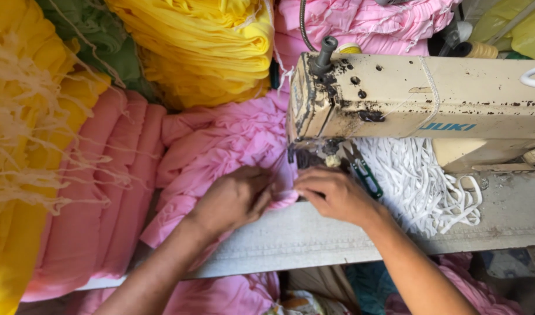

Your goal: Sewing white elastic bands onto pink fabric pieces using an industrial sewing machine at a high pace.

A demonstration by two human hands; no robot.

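While my left hand (231, 198) pinches a fold of the pink cloth (221, 146) with its fingers curled shut on it, my right hand (331, 193) lies just beside it, fingers bent down and pressing the same cloth edge flat against the worktop (302, 239). The two hands almost touch, right in front of the needle area under the head of the sewing machine (419, 96). The needle itself is hidden in the dark, oily shadow there, so I cannot tell whether the cloth is already under the foot.

The cloth bunches up to the left of the machine and spills over the near edge of the worktop toward my lap. A small pair of green-handled snips (364, 172) lies just right of my right hand, partly on a heap of white cord (419, 186). Far and left, stacks of folded yellow cloth (203, 46), salmon cloth (98, 186) and more pink are piled about.

I judge that I am lining up a seam edge and feeding it to the needle. Next, the fold must stay even and taut between both hands, with my fingertips kept clear of the needle as the cloth moves away from me.
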